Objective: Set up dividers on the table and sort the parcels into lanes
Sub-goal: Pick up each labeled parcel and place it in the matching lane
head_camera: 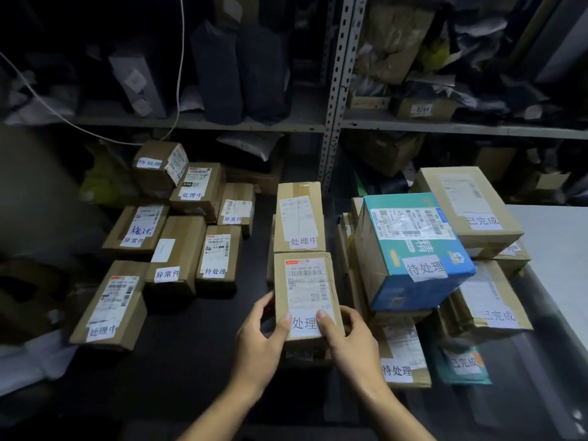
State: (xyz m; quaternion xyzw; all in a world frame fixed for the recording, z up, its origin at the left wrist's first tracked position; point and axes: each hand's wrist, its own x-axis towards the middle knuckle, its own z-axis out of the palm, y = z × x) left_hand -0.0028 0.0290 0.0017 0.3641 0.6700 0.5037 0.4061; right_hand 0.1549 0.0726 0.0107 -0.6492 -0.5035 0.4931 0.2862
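Two bare hands reach in from the near edge and hold one small cardboard parcel (307, 297) between them at the centre of the dark table (178, 354). The left hand (259, 342) has its fingers (284, 326) curled around the parcel's left near corner, with the thumb pressed on the white label. The right hand (348, 340) has its fingers closed on the right near corner, and its thumb lies on the same label. This parcel rests on top of another box, of which only a dark strip is visible below it.

Just behind it lies a second brown parcel (299, 216), touching it end to end, so the two form one line going away from the person.

To the left, well apart from the held parcel, a group of brown boxes (173, 230) lies on the table in loose rows, each with a white handwritten label. The nearest of them (111, 305) is at the left near side.

To the right, near the held parcel, stands a pile of boxes. A blue box (413, 249) sits tilted on top of it, and a large brown box (466, 205) is behind. A teal package (461, 364) lies at the near right. A pale surface (560, 256) is visible at the right edge.

Far behind the table, metal shelving (334, 90) holds dark bags and cartons, and a thin white cable (181, 58) hangs down in front of the shelving.
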